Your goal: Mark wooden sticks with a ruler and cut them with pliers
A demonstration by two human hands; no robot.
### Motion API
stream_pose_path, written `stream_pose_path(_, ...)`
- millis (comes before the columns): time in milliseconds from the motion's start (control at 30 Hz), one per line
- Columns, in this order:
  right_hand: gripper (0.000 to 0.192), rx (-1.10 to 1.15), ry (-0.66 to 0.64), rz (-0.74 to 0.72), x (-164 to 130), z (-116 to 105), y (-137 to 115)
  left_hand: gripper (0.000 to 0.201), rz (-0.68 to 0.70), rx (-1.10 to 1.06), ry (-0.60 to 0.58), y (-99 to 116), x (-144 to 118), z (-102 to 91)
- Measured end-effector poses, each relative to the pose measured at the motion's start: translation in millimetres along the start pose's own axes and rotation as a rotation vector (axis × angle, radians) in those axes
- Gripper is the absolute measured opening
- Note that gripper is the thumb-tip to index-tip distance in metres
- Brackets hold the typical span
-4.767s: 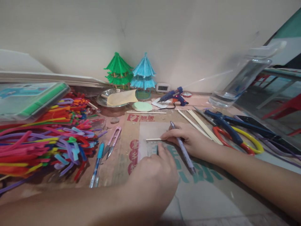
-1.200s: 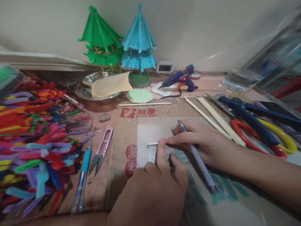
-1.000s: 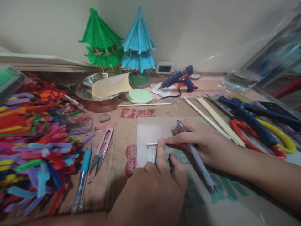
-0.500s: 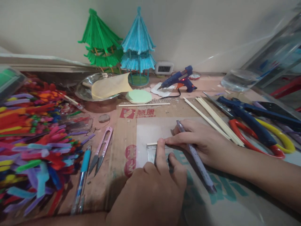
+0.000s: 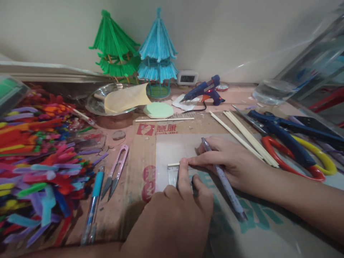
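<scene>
My left hand presses its index finger down on a thin wooden stick and a small clear ruler lying on a cardboard sheet. My right hand rests just right of it, fingertips on the same stick, and holds a grey pen between its fingers with the tip pointing back toward me. Most of the stick and ruler are hidden under both hands.
Left lies a heap of coloured pipe cleaners, a blue pen and pink thread snips. Behind stand green and blue pipe-cleaner pagodas, a metal dish, a glue gun. Sticks and pliers lie right.
Since 4.8 s ago the view has come closer and lower over the work. Over the last second both hands have stayed still on the stick and ruler.
</scene>
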State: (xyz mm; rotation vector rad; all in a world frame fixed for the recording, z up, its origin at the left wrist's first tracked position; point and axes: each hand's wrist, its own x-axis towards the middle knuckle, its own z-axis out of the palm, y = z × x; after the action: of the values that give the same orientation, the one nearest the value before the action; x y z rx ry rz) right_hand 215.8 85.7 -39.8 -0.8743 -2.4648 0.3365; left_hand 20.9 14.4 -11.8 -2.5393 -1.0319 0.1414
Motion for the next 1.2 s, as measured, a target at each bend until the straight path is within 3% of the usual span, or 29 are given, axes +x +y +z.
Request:
stream_pose_path(233, 0.021, -0.007, -0.001, -0.011, 0.7, -0.9, 0.1, 0.032, 0.016, -0.053, 0.099, -1.8, 0.1, 7.0)
stream_pose_path(467, 0.02, -0.007, 0.005, -0.025, 0.8, -0.3, 1.2, 0.03, 0.014, -0.046, 0.112, -0.7, -0.5, 8.9)
stream_pose_path(767, 0.02, -0.003, 0.001, -0.014, 0.3, -0.6, 0.6, 0.037, 0.027, 0.009, -0.014, -3.4, 0.9, -1.0)
stream_pose_path(1200, 0.02, 0.005, 0.001, -0.006, 0.9, -0.4, 0.7, 0.037, 0.037, 0.005, -0.033, -3.7, 1.4, -5.5)
